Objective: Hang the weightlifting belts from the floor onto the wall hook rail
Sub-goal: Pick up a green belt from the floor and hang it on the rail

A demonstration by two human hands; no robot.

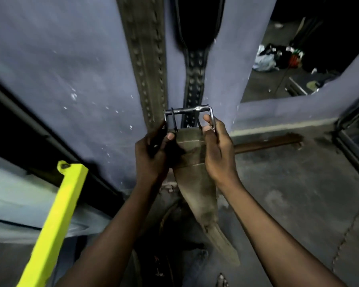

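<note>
I hold a worn tan leather belt (197, 183) up in front of the blue-grey wall (71, 69). Its steel double-prong buckle (190, 111) points upward. My left hand (151, 156) grips the buckle's left side and the belt end. My right hand (217, 150) pinches the buckle's right side. The belt's tail hangs down between my forearms toward the floor. Two belts hang on the wall above: a brown studded belt (147, 65) and a black belt (195, 75). The hook rail is out of view.
A bright yellow bar (58, 222) slants across the lower left. A wall opening at the upper right shows a dark room with clutter (278, 56). More dark straps (168, 266) lie on the concrete floor (288, 193) below my arms.
</note>
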